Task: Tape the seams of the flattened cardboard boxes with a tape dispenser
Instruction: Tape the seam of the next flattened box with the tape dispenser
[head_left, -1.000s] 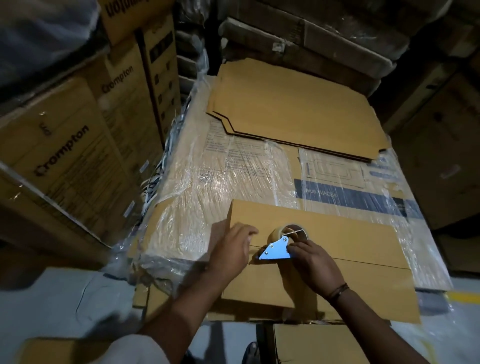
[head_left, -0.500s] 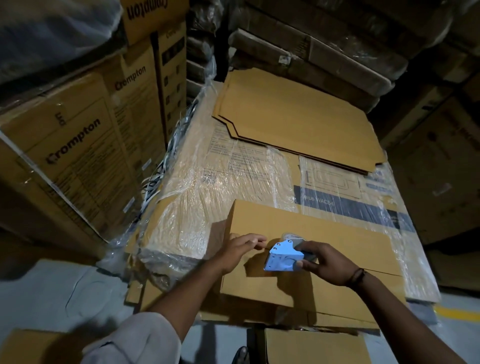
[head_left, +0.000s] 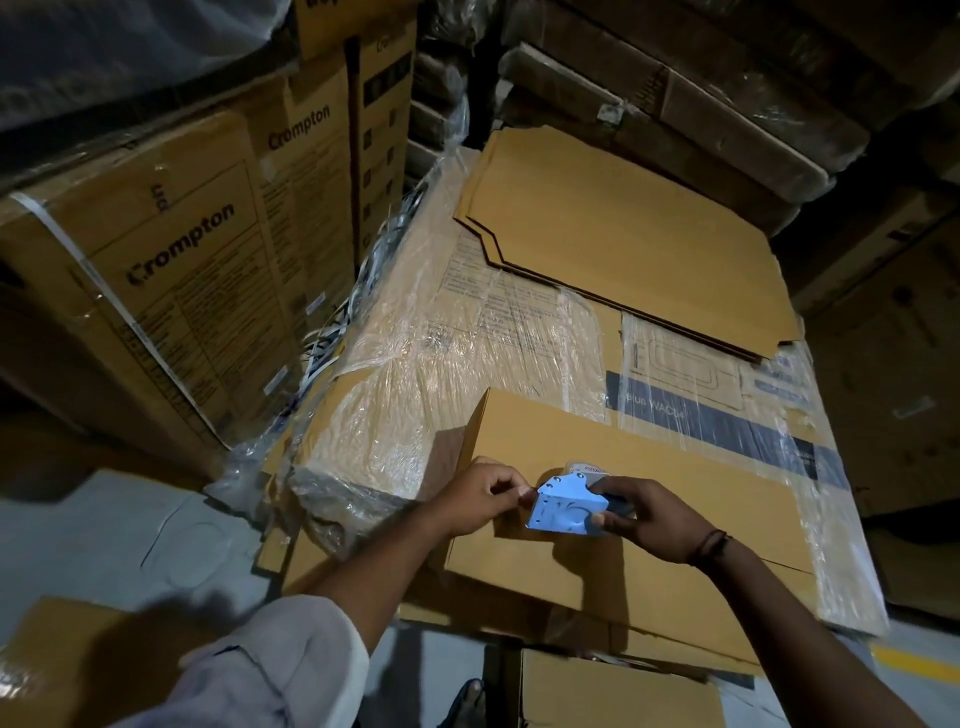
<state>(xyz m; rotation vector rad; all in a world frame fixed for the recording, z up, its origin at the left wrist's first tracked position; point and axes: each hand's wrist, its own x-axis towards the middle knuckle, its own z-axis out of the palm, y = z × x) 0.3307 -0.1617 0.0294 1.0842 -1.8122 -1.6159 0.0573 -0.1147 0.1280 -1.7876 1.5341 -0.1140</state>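
You were at the very start of a run, by my reading, with most of the work left. Your right hand (head_left: 649, 519) was wrapped around the blue tape dispenser (head_left: 563, 509), holding it just above the left part of the flattened box (head_left: 649, 452) that lay along the near edge of the plastic-wrapped stack (head_left: 415, 374). Your left hand (head_left: 480, 499) had its fingers curled, thumb and forefinger pinched at the front lip of the dispenser. That was probably where the loose tape end sat, though the tape itself was too small to make out. The seam (head_left: 769, 561) ran rightward from under your right hand toward the right edge of the stack. I could see no strip laid on it, so it looked untaped for its whole visible length. At the far edge of the stack lay a pile of flattened boxes (head_left: 623, 223); whether those were finished or waiting, I could not tell. More cardboard (head_left: 597, 691) sat below the near edge, and printed cartons (head_left: 182, 249) stood to the left. Judged from this, what remained was freeing the tape end, sticking it down at the left end of the seam and drawing the dispenser across.
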